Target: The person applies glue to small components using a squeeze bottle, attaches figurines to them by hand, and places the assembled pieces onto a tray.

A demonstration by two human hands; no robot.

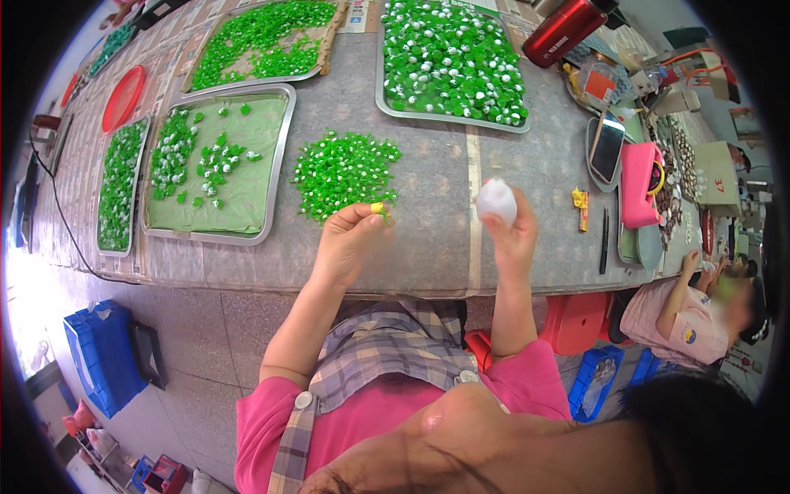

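Head view: a small yellow piece sits pinched between the fingertips of the left hand, at the top of that hand and just short of the loose pile of green pieces on the table. The piece is too small to show a long axis. The pile lies directly beyond the left hand, close to touching distance of the fingertips; it is well apart from the right hand.

The right hand is closed around a white rounded object, held upright with the object protruding above the fingers. The object's exact kind cannot be told. The two hands are held apart, side by side at about the same height over the near edge of the table, with a bare strip of table between them. The left hand is the nearer to the green pile; the right hand is nearer to the small yellow-and-red item and the dark pen lying to its outer side.

Further beyond the left hand stands a metal tray with a green liner and scattered green-and-white pieces. Beyond the right hand stands a second metal tray filled with green-and-white pieces. To the far right lie a phone and a pink case. A seated person is at the right end of the table.
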